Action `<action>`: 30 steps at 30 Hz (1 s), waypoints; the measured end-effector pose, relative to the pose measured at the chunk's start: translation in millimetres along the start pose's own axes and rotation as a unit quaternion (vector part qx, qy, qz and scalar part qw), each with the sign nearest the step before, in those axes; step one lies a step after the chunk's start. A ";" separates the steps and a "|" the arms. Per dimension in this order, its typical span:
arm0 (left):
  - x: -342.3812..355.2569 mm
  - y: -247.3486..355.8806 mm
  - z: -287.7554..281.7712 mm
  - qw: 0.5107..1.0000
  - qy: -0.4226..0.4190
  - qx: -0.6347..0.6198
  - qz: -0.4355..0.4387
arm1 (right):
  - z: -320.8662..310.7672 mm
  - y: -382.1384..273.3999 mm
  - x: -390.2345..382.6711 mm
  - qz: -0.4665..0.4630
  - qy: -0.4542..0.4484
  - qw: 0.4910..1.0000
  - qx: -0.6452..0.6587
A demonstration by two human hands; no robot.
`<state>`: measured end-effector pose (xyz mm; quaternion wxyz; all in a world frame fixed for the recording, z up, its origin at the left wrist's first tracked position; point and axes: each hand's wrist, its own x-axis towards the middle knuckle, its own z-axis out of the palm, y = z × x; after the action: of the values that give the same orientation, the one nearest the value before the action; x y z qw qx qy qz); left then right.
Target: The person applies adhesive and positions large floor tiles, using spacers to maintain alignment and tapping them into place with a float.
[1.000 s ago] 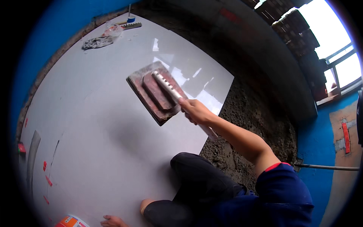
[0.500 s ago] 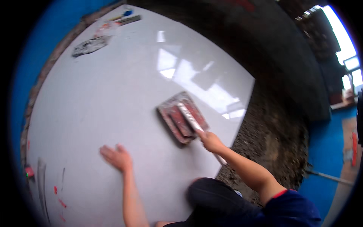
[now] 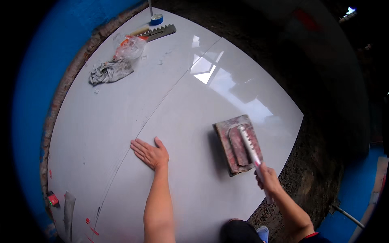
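My left hand lies flat on the large pale, glossy floor tiles, its fingers stretched toward the thin joint between two of them. My right hand grips the whitish, notched handle of a tile beater, a rectangular block stained red and grey. The beater's block is over the right-hand tile, a dark shadow along its left side; whether it touches the surface I cannot tell.
At the far left lie a crumpled grey rag, a clear plastic bag, a notched trowel and a blue tape roll. A small red device stands near the blue wall. Rough dark mortar borders the tiles at right.
The view has shifted, and the tiles' joint now shows sharply. The beater remains in my right hand, farther right in the picture. My left hand stays spread on the tile, now beside the joint.
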<state>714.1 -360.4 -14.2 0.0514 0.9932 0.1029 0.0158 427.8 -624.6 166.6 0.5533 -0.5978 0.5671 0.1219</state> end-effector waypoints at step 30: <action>36.7 7.7 6.2 0.997 0.047 -0.028 0.058 | -4.5 -176.0 188.2 0.085 0.173 0.981 -0.007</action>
<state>751.8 -361.0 -18.7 0.0731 0.9938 0.0473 0.0687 630.2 -775.4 114.8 0.4303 -0.5635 0.7020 0.0677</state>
